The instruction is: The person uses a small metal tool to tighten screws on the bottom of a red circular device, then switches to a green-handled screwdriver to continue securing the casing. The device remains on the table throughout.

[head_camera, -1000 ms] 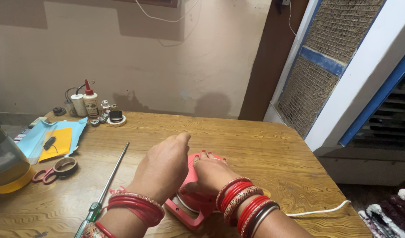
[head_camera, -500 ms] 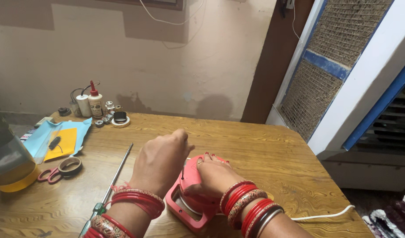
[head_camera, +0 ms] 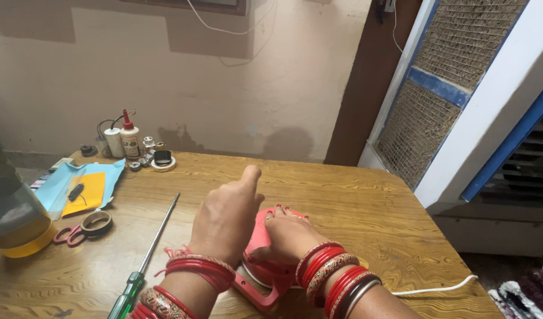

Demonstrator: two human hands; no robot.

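Head view shows both hands on a pink plastic clothes iron [head_camera: 265,269] that lies near the front edge of the brown wooden table [head_camera: 354,218], its handle loop toward the person. The right hand [head_camera: 289,236] lies spread flat over the pink body, fingers pressed down on it, while the left hand [head_camera: 227,215] is loosely curled beside it with the thumb raised; whether it grips any part I cannot tell. To work well here, the flat hand should keep the iron from sliding on the smooth wood, and the white cord [head_camera: 437,289] trailing right should stay slack. A long screwdriver with a green handle [head_camera: 147,260] lies just left. Farther off sit red scissors [head_camera: 67,234], a tape roll [head_camera: 97,223], blue and yellow paper [head_camera: 82,189], a glue bottle [head_camera: 129,139] and a large amber jar [head_camera: 11,215], before a beige wall [head_camera: 253,77].
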